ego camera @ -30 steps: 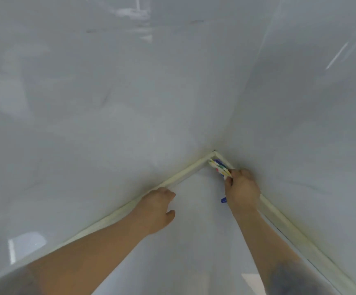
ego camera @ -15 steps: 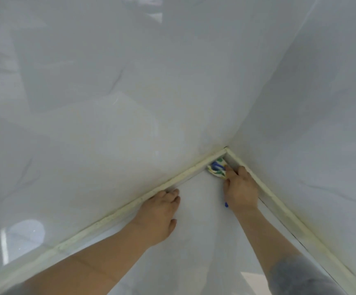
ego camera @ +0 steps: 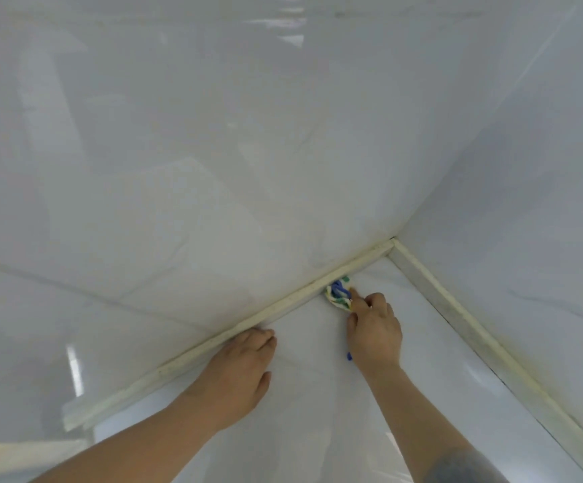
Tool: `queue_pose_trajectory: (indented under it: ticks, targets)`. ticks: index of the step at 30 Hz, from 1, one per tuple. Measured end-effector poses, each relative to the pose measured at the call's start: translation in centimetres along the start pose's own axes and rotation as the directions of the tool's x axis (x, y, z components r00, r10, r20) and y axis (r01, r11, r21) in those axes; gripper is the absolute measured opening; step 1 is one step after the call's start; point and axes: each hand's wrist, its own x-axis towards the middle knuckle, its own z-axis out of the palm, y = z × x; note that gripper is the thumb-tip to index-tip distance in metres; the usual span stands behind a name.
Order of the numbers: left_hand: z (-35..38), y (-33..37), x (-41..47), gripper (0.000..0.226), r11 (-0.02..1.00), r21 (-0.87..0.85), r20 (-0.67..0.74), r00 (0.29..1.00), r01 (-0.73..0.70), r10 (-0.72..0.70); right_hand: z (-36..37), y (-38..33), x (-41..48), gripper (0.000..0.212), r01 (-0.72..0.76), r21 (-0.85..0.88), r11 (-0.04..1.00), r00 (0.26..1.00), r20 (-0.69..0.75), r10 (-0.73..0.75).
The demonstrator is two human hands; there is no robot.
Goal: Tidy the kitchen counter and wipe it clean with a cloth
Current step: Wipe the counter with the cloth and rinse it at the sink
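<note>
A small bunched cloth [ego camera: 338, 292], white with blue, green and yellow marks, lies on the white counter [ego camera: 311, 395] against the cream edge strip [ego camera: 283, 305] of the back wall. My right hand [ego camera: 373, 331] grips the cloth, its fingers curled over it and its forefinger stretched along it; a blue bit of cloth shows under the wrist. My left hand [ego camera: 237, 371] rests flat on the counter, fingertips touching the strip. Most of the cloth is hidden under my right hand.
Glossy white walls [ego camera: 213, 151] meet in a corner at the far right. A second cream strip [ego camera: 464, 322] runs along the right wall down to the lower right. A strip end shows at the lower left.
My right hand has dragged the cloth out of the corner and leftward along the back strip. My left hand stays flat on the counter by the strip.
</note>
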Motion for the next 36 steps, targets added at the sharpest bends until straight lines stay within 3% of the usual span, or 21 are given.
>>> queue_pose_trajectory:
  ticks: [17, 23, 27, 30, 33, 36]
  targets:
    - [-3.2, -5.7, -14.9, 0.051, 0.999, -0.002, 0.122, 0.992, 0.044, -0.043, 0.6, -13.9, -11.9, 0.044, 0.104, 0.046, 0.994, 0.995, 0.01, -0.104]
    - [-4.4, -8.1, -21.4, 0.049, 0.997, 0.004, 0.118, 0.99, 0.082, -0.082, 0.6, -20.0, -17.5, 0.049, 0.144, 0.076, 0.987, 0.987, 0.057, -0.149]
    - [-5.2, -9.5, -24.8, 0.047, 0.996, 0.026, 0.078, 0.993, 0.088, -0.09, 0.3, -23.6, -20.7, 0.052, 0.173, 0.168, 0.97, 0.965, 0.167, -0.201]
    - [-6.5, -9.9, -27.2, 0.051, 0.99, -0.02, 0.098, 0.986, 0.137, -0.135, -0.5, -26.3, -22.8, 0.057, 0.093, 0.276, 0.957, 0.911, 0.363, -0.193]
    - [-7.2, -10.4, -28.6, 0.052, 0.981, -0.031, 0.147, 0.971, 0.193, -0.186, -1.8, -27.7, -23.8, 0.028, -0.097, 0.405, 0.909, 0.808, 0.566, -0.166]
    - [-7.7, -10.8, -29.1, 0.05, 0.979, -0.047, 0.166, 0.968, 0.198, -0.188, -3.4, -27.7, -24.5, 0.023, -0.233, 0.47, 0.851, 0.8, 0.59, -0.107]
